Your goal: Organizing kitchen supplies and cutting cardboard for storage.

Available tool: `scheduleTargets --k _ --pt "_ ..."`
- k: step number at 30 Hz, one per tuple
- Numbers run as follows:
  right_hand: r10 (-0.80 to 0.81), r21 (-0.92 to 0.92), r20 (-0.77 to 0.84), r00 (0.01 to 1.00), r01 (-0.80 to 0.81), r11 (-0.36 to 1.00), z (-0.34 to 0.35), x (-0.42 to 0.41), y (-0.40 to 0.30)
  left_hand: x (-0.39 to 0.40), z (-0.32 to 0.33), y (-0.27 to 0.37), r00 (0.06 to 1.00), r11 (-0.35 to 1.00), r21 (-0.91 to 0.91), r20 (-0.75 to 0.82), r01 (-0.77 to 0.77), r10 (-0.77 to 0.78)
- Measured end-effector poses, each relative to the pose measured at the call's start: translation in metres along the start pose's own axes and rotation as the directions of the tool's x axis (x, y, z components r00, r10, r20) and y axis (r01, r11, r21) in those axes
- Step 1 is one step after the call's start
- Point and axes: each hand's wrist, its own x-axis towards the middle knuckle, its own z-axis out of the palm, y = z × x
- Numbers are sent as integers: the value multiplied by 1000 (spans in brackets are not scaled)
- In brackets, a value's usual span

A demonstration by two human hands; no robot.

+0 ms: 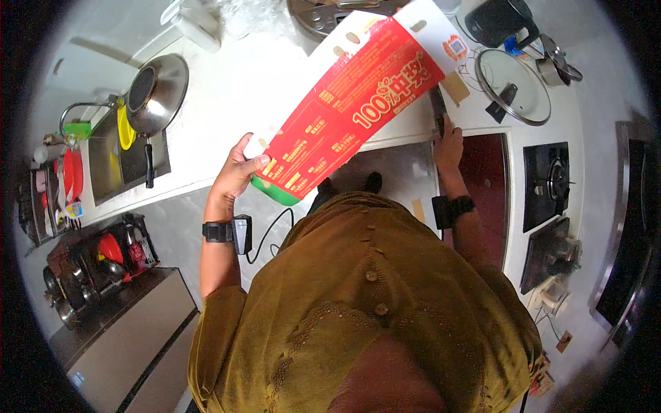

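My left hand point(240, 168) grips the lower left end of a long red and white printed cardboard piece point(351, 103), its thumb on the printed face. The cardboard slants up to the right over the white counter and has punched holes along its edges. My right hand point(448, 144) is closed around the dark handle of what looks like a knife point(438, 106), beside the cardboard's right end. The upper part of that tool passes behind or against the cardboard, so its tip is hidden.
A steel wok point(157, 93) rests over the sink point(155, 155) at left. A rice cooker point(315, 18) stands behind the cardboard. At right are a glass lid point(514, 88), a black kettle point(498, 23), a small brown cardboard scrap point(455, 89) and a gas hob point(546, 186).
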Motion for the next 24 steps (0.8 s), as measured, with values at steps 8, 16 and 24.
scheduleTargets --k 8,16,24 --pt "-89 67 2 996 89 994 28 18 -30 -19 -14 -4 992 971 -207 15 -119 125" --pt "-132 13 1 991 132 991 63 32 -39 -25 -28 -16 981 913 -367 2 -181 195" --pt "-116 32 42 992 115 993 27 32 -56 -24 -18 -20 973 900 -375 -22 -222 231"
